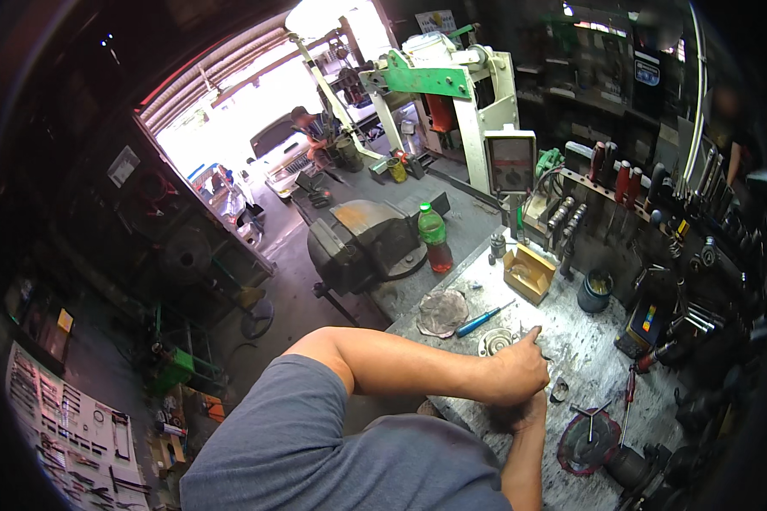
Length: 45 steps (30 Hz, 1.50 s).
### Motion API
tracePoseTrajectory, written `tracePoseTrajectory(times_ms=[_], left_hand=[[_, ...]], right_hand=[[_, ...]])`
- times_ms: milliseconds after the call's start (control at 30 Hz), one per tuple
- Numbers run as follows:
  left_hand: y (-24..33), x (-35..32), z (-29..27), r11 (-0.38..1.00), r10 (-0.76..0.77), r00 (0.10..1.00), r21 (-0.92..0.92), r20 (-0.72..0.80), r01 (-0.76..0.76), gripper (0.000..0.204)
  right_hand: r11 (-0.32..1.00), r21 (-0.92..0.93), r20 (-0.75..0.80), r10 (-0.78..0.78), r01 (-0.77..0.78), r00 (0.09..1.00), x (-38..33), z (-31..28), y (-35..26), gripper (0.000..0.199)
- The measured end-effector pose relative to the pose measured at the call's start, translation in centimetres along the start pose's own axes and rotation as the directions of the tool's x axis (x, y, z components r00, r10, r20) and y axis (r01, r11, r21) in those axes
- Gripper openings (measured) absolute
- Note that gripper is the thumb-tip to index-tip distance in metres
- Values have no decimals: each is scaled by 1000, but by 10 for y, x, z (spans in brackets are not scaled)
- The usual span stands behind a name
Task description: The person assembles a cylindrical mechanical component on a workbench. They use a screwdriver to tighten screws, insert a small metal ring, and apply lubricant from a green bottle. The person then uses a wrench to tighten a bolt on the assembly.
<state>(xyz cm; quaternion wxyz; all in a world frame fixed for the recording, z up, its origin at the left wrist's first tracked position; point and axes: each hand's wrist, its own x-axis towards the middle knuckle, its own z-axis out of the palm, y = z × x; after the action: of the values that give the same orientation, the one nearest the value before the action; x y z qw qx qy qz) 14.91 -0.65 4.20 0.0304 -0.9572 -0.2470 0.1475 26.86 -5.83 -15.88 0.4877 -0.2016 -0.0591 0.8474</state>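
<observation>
Metal bearing ring [496,341] | just left of stacked hands [524,383]

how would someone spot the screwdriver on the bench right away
Start at the big grey vise on the bench's far left corner. Just right of it lies a round rag, and beside that the screwdriver, lying flat. Its bright blue handle sets it apart from the red-handled tools on the wall rack.

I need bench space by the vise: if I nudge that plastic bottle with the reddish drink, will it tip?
The bottle stands upright, tall and narrow, so a high push would probably topple it. It looks only partly full, so likely light and easy to slide. Lying down, its round body could roll toward the vise.
</observation>
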Motion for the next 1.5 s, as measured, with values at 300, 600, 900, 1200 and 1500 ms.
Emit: tracePoseTrajectory(times_ms=[300, 600, 900, 1200, 1500], left_hand=[[-11, -8, -1, 998, 29, 1000, -58, 11, -28, 20], [-12, -12, -13, 999, 38, 999, -38, 34, -36, 28], [-13, -24, -5, 997, 76, 979, -9, -189, -79, 34], [-50, -82, 10, 670, -452, 882, -703, -131, 240, 99], [-105, -124, 51, 570, -432, 765, -802, -479, -180, 94]], right_hand=[[998, 11, -91, -56, 57, 994, 2, -14, 3, 34], [999, 15, -50, -43, 44, 998, 1, -5, 4, 23], [994, 103, -98, -20, 30, 995, 6, -12, 6, 35], [524, -630, 298, -518, 573, 802, -23, 5, 18, 90], [-384, -887, 458, -674, 255, 580, -31, 112, 2, 68]])
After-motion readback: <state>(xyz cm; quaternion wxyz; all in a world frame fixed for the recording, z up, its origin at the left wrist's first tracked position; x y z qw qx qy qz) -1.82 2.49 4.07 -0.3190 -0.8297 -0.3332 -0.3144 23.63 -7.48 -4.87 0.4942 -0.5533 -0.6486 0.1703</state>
